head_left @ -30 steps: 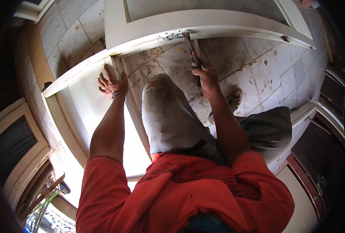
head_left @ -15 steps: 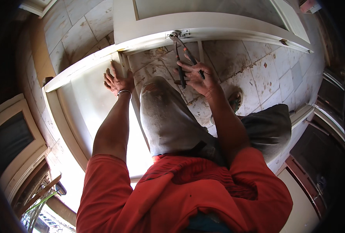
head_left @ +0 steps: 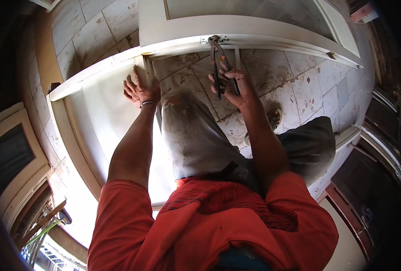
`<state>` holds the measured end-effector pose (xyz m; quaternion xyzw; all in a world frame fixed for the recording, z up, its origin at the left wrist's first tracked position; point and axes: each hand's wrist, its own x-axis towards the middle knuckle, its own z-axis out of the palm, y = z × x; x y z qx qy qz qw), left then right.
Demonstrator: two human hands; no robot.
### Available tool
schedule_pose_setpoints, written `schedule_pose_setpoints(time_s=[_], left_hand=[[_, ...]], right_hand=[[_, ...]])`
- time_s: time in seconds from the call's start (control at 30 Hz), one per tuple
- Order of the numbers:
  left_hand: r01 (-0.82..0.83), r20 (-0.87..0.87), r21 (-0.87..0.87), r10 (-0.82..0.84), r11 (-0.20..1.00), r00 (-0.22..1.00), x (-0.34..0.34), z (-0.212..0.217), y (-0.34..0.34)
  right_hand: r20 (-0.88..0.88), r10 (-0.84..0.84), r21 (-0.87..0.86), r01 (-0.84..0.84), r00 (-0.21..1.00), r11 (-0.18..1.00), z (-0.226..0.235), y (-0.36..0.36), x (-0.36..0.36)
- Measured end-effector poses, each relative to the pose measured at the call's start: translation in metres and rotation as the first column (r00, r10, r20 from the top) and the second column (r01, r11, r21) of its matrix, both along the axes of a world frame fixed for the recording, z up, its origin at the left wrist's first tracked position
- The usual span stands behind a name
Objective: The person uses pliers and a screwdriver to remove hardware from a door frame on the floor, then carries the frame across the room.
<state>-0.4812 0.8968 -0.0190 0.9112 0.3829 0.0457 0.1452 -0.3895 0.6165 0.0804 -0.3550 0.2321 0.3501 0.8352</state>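
My right hand (head_left: 237, 89) is closed around the dark handles of a pair of pincers (head_left: 216, 54), one of which has an orange patch. The handles stand apart, with my fingers curled about them. Up at the edge of a white framed door (head_left: 282, 36), the pincer head meets a small metal plate (head_left: 224, 39); what the jaws grip there is too small to tell. My left hand (head_left: 142, 91), wearing a metal bracelet, lies open with spread fingers on a pale panel (head_left: 96, 117), just below its white frame rail.
My bent knee (head_left: 187, 131) in worn grey trousers stands between my arms. Stained, littered tiles (head_left: 295, 86) cover the floor, with a sandalled foot (head_left: 275, 118) to the right. Another framed panel (head_left: 11, 158) leans at the left, and dark furniture (head_left: 361, 180) stands at the right.
My right fingers have curled in more around the pincer handles, and the pincers have turned slightly at the plate. My left hand stays on the panel. The view has shifted a little.
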Motion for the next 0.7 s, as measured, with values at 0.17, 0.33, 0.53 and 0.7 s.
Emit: schedule_pose_setpoints(time_s=[0.17,0.33,0.53,0.7], left_hand=[[-0.011,-0.039,-0.026,0.01,1.0,0.999,-0.002,0.003,0.001],[0.012,-0.05,-0.002,-0.012,1.0,0.999,0.006,0.001,-0.006],[0.014,0.027,0.061,-0.015,0.998,1.0,0.002,-0.013,0.001],[-0.003,0.009,0.018,0.002,1.0,1.0,0.0,-0.013,0.008]], right_hand=[[-0.004,0.063,0.006,-0.063,0.998,0.998,-0.029,0.01,-0.009],[0.588,0.251,-0.585,0.19,0.769,0.789,-0.117,0.028,-0.033],[0.646,0.485,-0.762,0.453,0.59,0.463,-0.107,0.053,-0.042],[0.334,0.225,-0.469,-0.046,0.915,0.882,-0.036,0.017,-0.017]])
